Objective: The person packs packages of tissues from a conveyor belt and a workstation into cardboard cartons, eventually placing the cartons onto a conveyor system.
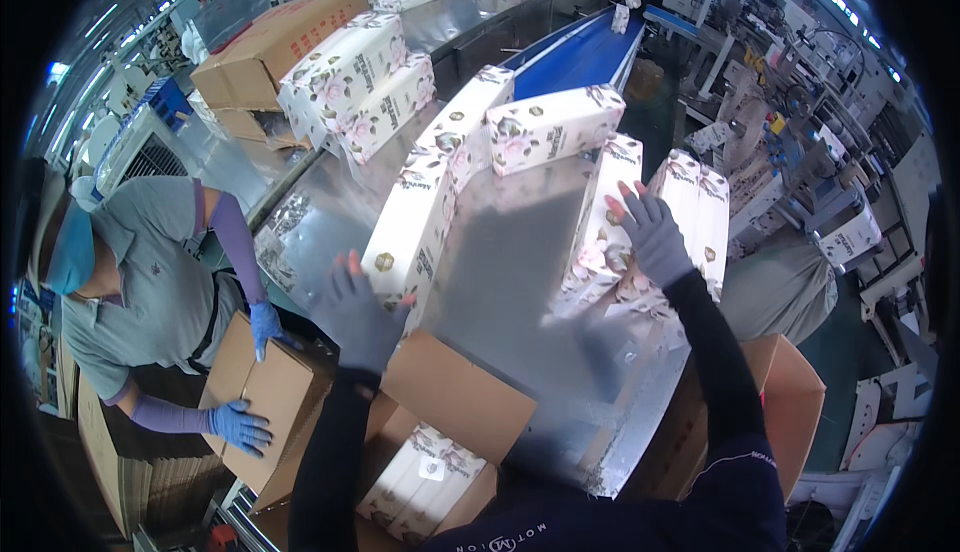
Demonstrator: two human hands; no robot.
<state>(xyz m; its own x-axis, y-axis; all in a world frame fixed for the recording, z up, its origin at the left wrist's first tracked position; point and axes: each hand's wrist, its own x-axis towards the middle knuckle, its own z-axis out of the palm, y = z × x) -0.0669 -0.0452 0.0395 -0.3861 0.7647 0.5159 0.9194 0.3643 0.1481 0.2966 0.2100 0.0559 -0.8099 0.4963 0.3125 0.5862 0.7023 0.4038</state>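
My left hand (pixel 358 317), in a grey glove with bare fingertips, is spread and a little blurred beside a white flower-printed pack (pixel 410 232) at the left of the metal table. My right hand (pixel 650 240), gloved alike, has its fingers stretched out over the upper part of another floral pack (pixel 598 242); whether it touches cannot be told. Right of it stands a further group of floral packs (pixel 705 217). One more pack (pixel 555 130) lies crosswise at the far side. Below my left arm, an open cardboard box (pixel 460 382) contains floral packs (pixel 425 482).
At left, a co-worker's blue-gloved hands (pixel 240 427) hold a cardboard box (pixel 255 392). Stacked packs (pixel 350 72) stand beside a large carton (pixel 280 42). A blue conveyor (pixel 575 57) runs to the far end, where another person stands. Another open box (pixel 790 402) is at lower right.
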